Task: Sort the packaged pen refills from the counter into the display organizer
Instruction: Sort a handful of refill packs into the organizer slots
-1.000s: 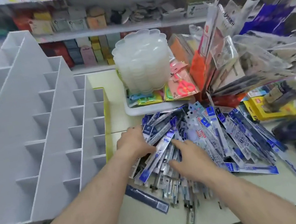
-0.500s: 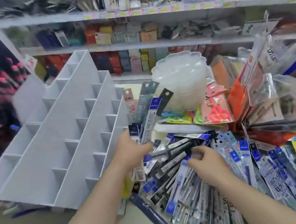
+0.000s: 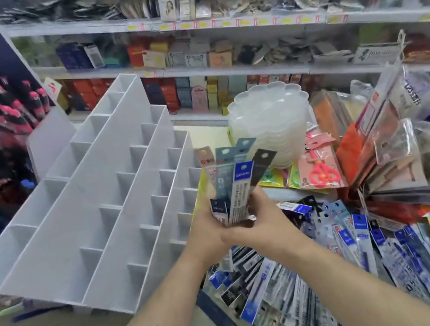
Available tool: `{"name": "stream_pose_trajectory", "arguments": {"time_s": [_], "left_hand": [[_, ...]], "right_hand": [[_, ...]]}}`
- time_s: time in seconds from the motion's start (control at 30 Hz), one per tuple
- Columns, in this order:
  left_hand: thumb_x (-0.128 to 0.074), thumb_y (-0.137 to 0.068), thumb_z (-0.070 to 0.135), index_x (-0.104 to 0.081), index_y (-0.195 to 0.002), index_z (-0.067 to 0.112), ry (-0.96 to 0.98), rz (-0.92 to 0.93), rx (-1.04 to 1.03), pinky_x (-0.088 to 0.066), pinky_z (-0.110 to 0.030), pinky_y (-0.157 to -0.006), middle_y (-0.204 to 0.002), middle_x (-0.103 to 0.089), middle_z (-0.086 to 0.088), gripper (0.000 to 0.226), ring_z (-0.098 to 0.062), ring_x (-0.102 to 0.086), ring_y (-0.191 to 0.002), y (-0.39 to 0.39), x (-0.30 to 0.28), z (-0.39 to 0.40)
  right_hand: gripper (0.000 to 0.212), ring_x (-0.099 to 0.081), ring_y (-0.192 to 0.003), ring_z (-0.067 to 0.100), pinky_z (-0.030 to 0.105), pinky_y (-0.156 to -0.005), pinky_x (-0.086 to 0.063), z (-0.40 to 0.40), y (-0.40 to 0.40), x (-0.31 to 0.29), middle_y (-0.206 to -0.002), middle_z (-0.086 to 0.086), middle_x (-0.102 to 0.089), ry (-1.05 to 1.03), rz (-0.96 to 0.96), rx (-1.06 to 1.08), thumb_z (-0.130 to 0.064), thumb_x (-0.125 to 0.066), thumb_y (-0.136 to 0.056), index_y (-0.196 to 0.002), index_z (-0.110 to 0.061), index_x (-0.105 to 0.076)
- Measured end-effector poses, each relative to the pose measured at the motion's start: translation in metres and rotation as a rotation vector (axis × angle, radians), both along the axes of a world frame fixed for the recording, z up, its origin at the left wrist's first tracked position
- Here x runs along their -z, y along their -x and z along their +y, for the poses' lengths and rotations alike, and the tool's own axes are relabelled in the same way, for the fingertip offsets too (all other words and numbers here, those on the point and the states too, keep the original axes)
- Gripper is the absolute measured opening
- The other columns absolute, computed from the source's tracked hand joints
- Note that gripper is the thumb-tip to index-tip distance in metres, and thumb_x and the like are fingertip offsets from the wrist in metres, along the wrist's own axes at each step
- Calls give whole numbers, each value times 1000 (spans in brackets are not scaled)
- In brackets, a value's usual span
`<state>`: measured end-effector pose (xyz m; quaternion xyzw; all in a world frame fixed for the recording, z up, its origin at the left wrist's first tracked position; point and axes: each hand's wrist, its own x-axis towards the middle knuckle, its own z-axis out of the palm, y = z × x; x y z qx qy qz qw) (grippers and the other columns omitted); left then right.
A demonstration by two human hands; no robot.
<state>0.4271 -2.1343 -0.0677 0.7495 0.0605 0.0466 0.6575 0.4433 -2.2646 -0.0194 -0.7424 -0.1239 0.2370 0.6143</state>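
While both of my hands are raised above the counter (image 3: 237,131), they hold one small bunch of refill packs (image 3: 235,185) upright, fanned at the top. My left hand (image 3: 207,229) wraps its fingers round the lower part of the bunch from the left; my right hand (image 3: 262,223) grips the same bunch from the right, thumb pressed against the front pack. How many packs the bunch contains is hard to tell, perhaps five or six. The bunch stands just beside the right edge of the white organizer (image 3: 89,211), not inside any compartment. Below and to the right of my hands, the pile of refill packs (image 3: 338,270) lies spread across the counter. Behind the bunch stands a stack of clear trays (image 3: 272,125), with packaged scissors (image 3: 322,171) beside it.
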Motion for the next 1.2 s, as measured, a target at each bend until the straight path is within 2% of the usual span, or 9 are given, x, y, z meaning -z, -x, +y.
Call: {"name": "stream_pose_trajectory", "arguments": {"time_s": [0.17, 0.27, 0.33, 0.47, 0.63, 0.73, 0.9, 1.07, 1.2], "left_hand": [[-74, -70, -14, -61, -123, 6, -37, 11, 10, -50, -14, -83, -104, -72, 20, 58, 3, -67, -97, 19, 28, -4], [-67, -82, -15, -60, -115, 15, 51, 103, 53, -51, -12, -77, -96, -74, 12, 46, -7, -68, -95, 30, 34, -5], [-80, -73, 0, -59, -102, 27, -65, 170, 16, -56, -20, -78, -97, -70, 9, 45, -16, -68, -96, 29, 44, -2], [-78, -73, 17, -62, -120, 30, -88, 29, -20, -54, -46, -93, -114, -71, 3, 52, -19, -67, -110, 27, 44, 1], [-73, -73, 5, -71, -95, 31, 10, 84, -118, -57, -28, -72, -88, -74, 5, 34, -20, -71, -88, 28, 36, 4], [-70, -78, -1, -71, -90, 17, 88, 203, -214, -58, -26, -64, -80, -75, 0, 21, -18, -73, -79, 25, 15, 13], [-73, -71, -8, -67, -85, 2, 544, 261, -129, -58, -34, -61, -78, -70, -18, 18, -26, -70, -63, 23, -30, 24], [-71, -59, 3, -72, -72, 13, 702, 240, -14, -59, -41, -73, -84, -69, -19, 16, -31, -69, -75, 26, -61, 19], [-70, -62, 5, -76, -68, 17, 708, 201, 6, -59, -34, -65, -92, -73, -18, 15, -25, -71, -76, 27, -69, 12]], "right_hand": [[57, -70, -94, 2, 15, -78, -51, 5, 16, 36, -100, -9, -74, 118, 107, 79, -6, -73, -63, -114, -28, -57], [48, -68, -87, -7, 9, -73, -49, 9, 23, 44, -96, -14, -72, 151, 118, 127, -2, -74, -71, -104, -31, -55], [46, -67, -81, -9, 8, -72, -49, 12, 25, 43, -90, -14, -71, 135, 113, 135, 7, -70, -76, -100, -29, -55], [46, -69, -88, 1, 16, -77, -52, 15, 29, 42, -87, -14, -73, 149, 104, 142, 4, -73, -74, -100, -30, -57], [65, -59, -114, -4, 12, -87, -48, 9, 30, 24, -125, -13, -65, 121, 55, -84, -6, -66, -72, -131, -30, -55], [91, -51, -130, 4, 17, -97, -45, -7, 27, 11, -144, -13, -51, 73, 121, 28, -19, -66, -63, -149, -27, -39], [47, -67, -104, 12, 26, -85, -55, -21, 29, -3, -113, -6, -68, 133, 40, 194, 1, -70, -81, -117, -28, -61], [47, -67, -94, -2, 27, -88, -54, -4, 41, -22, -100, -25, -70, 244, 43, -79, -26, -79, -70, -109, -41, -59], [37, -71, -84, 14, 36, -79, -59, 11, 45, -22, -90, -2, -75, 157, 167, -116, -12, -78, -70, -98, -32, -66]]}}
